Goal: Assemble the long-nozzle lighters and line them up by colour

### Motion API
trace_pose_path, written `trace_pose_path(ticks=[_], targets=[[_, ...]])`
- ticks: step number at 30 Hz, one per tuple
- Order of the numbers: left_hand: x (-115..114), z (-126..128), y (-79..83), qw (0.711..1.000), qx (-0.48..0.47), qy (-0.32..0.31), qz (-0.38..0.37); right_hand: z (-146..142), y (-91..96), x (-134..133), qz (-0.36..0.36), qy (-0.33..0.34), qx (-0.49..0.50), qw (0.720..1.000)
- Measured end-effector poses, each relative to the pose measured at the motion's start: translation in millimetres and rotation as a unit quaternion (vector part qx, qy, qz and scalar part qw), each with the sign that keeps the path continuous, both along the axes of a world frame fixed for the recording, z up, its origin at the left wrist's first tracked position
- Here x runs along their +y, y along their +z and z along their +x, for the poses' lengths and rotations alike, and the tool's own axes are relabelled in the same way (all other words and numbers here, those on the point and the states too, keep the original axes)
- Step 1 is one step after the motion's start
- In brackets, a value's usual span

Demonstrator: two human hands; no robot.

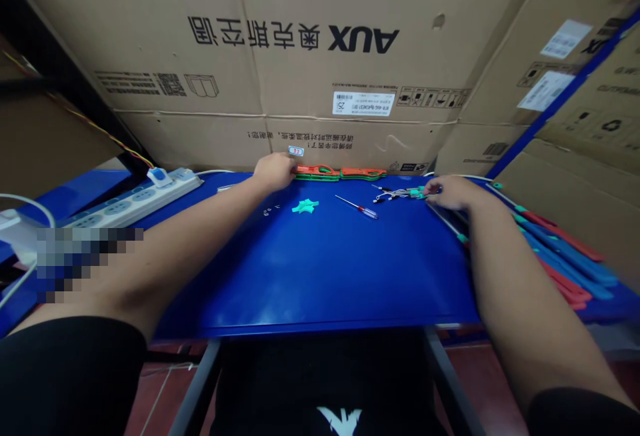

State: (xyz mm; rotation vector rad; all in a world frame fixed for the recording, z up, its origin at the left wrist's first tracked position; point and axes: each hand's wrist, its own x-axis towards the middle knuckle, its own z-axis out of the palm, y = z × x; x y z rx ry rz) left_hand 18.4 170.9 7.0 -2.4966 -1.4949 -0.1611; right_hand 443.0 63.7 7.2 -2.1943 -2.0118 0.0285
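Note:
My left hand [275, 171] is at the back of the blue table, its fingers closed around the left end of an orange plastic casing [320, 171] with green pieces beneath. A second orange casing [364, 173] lies end to end with it on the right. Further right, the fingers of my right hand [449, 191] pinch a small bundle of wired green parts [416, 193], whose black-tipped leads spread leftward on the table. Between the hands lie a clear-handled screwdriver [367, 212] and a pile of flat green pieces [305, 206]. Tiny bits [267, 211] lie to the left.
A large cardboard sheet [280, 83] stands upright along the table's back edge. A white power strip [135, 199] with a plug runs along the left. Several red and blue long-handled tools [565, 249] lie at the right, partly behind my right forearm.

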Motion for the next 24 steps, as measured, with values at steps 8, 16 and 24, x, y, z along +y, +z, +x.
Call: trace_pose_path(ticks=[8, 16, 24], targets=[[-4, -1, 2.6, 1.0, -0.009, -0.015, 0.019, -7, -17.3, 16, -0.017, 0.061, -0.025, 0.998], [-72, -8, 34.9, 0.995, -0.07, -0.071, 0.006, -4, -15.3, 14, 0.1, 0.092, -0.036, 0.99], [-145, -26, 1.7, 0.958, -0.113, -0.206, -0.163, -26, 16.6, -3, 0.245, 0.096, 0.029, 0.964]])
